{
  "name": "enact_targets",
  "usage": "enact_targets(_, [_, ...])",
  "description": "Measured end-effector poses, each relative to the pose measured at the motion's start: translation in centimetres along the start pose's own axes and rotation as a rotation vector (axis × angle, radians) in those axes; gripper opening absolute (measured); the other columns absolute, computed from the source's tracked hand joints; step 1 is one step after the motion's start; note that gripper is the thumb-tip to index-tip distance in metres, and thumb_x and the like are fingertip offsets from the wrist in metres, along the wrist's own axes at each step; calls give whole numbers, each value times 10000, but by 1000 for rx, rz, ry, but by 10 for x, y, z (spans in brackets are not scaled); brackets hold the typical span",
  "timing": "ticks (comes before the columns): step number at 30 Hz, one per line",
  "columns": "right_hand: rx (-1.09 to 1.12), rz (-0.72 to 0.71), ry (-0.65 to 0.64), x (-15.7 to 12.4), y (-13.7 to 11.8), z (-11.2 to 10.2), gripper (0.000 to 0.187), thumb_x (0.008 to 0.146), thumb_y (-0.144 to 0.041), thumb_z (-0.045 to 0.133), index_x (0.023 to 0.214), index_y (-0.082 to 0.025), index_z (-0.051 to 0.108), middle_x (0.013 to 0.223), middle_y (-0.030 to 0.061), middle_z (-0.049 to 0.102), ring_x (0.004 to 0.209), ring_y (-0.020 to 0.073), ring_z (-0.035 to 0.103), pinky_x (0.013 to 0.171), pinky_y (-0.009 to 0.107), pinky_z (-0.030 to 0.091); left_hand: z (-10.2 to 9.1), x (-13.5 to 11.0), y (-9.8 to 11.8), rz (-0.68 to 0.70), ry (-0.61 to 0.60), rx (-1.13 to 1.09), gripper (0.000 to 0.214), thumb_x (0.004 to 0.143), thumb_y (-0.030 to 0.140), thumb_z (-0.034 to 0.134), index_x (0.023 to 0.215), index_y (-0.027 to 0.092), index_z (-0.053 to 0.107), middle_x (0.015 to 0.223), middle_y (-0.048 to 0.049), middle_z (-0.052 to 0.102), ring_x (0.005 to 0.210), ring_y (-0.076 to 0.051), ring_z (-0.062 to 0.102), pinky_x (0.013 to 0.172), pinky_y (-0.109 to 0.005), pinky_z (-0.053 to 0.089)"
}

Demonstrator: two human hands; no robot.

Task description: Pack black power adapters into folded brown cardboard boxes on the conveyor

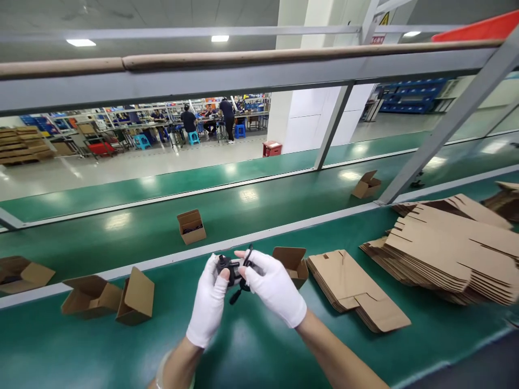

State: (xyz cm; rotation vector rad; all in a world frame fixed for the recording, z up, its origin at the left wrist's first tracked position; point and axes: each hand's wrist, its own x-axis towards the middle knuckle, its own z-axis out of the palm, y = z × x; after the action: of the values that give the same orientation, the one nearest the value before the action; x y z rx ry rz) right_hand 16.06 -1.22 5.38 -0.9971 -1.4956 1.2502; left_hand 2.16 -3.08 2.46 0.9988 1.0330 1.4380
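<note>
Both my hands wear white gloves with some bare fingertips and meet above the green bench. My left hand [208, 302] is closed on a small black device [228, 270], thumb across its front. Pinched in my right hand [270, 281] is a thin black cable [248, 256], looped near the device. A dark plug-like end [234, 297] hangs below the fingers. Whether the cable joins the device is hidden by my fingers. Just behind my right hand stands an open cardboard box [298, 262], partly covered by it.
Flat cardboard blanks [352, 286] lie to the right, with a larger stack [450, 248] beyond. Open boxes [135, 297] stand at left. Across a white rail, another open box [191, 227] holds dark items on the green belt [247, 202]. A metal post [446, 124] rises at right.
</note>
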Motion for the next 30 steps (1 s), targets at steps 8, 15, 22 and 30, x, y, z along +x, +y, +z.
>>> enact_targets(8, [-128, -185, 220, -5, 9, -16, 132, 786, -321, 555, 777, -190, 570, 722, 8, 587, 578, 123, 532, 544, 253, 471, 18, 1, -11, 110, -155, 199, 451, 818, 507, 535, 1132, 186, 495, 1164, -100, 602, 1111, -242, 561, 985, -385, 419])
enact_targets(15, [-412, -216, 524, -4, 33, -82, 181, 827, -373, 498, 824, -196, 538, 795, 35, 598, 595, 127, 546, 585, 269, 486, 52, 43, -80, 107, -210, 572, 615, 793, 316, 570, 1342, 167, 336, 1421, -139, 392, 1336, -267, 332, 1123, -439, 235])
enact_targets(22, [-1327, 29, -75, 4, 52, -93, 251, 895, -214, 371, 945, -155, 610, 950, 115, 631, 857, 196, 622, 720, 277, 477, 74, 55, -117, 62, -369, 622, 510, 737, 106, 457, 1244, 160, 490, 1302, -104, 539, 1241, -248, 468, 1090, -413, 323])
enact_targets(30, [-1454, 256, -451, 31, 25, -89, 237, 849, -219, 456, 927, -160, 672, 848, 124, 684, 830, 264, 656, 675, 329, 476, 62, 55, -123, 45, -385, 645, 517, 732, 98, 421, 1243, 149, 476, 1313, -108, 526, 1254, -235, 450, 1102, -423, 302])
